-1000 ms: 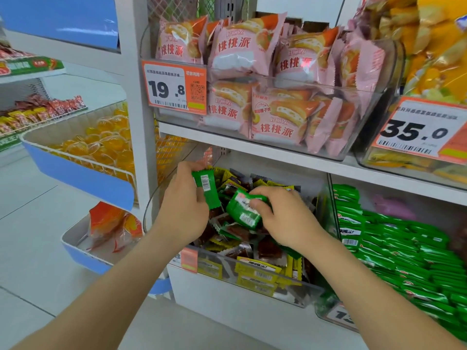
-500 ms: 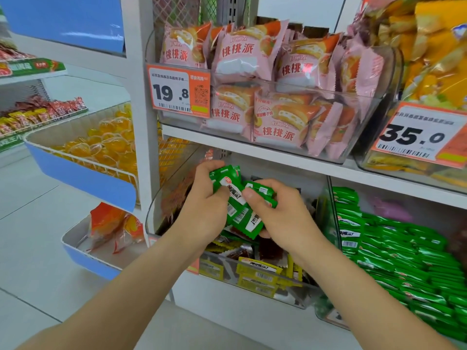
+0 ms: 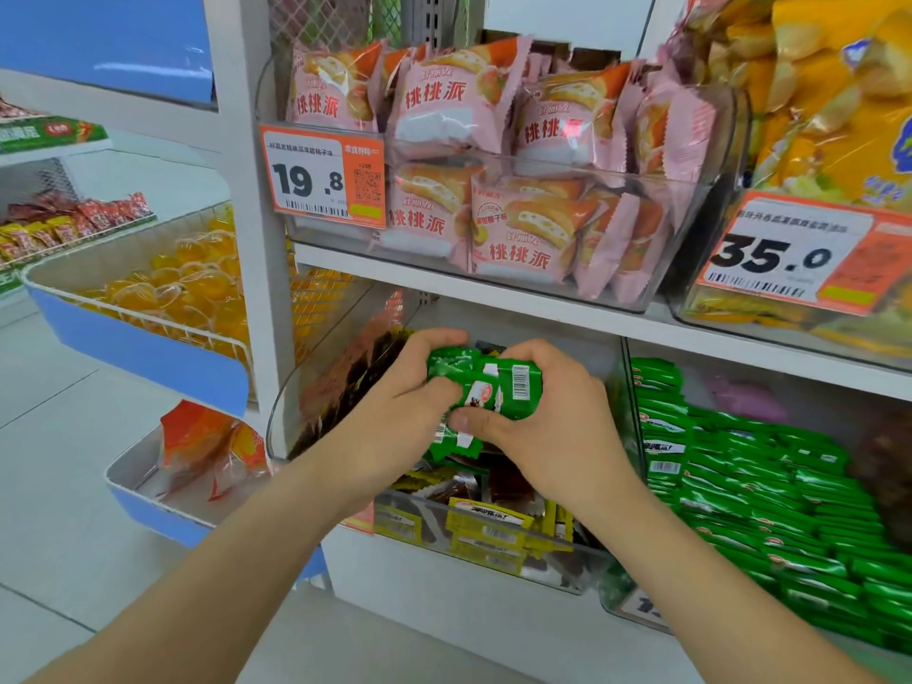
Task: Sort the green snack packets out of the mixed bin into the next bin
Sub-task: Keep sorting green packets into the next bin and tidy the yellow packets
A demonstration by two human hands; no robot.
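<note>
Clear-walled mixed bin (image 3: 296, 412) below; next bin (image 3: 617, 592) just to its right. My left hand (image 3: 395, 407) and right hand (image 3: 552, 427) both grip the green packets (image 3: 486, 387), bunched above the mixed bin. Gathering step, I judge; next: carry right, release.

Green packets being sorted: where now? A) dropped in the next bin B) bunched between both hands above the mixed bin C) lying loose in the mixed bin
B: left hand and right hand grip the green packets over the mixed bin.
</note>
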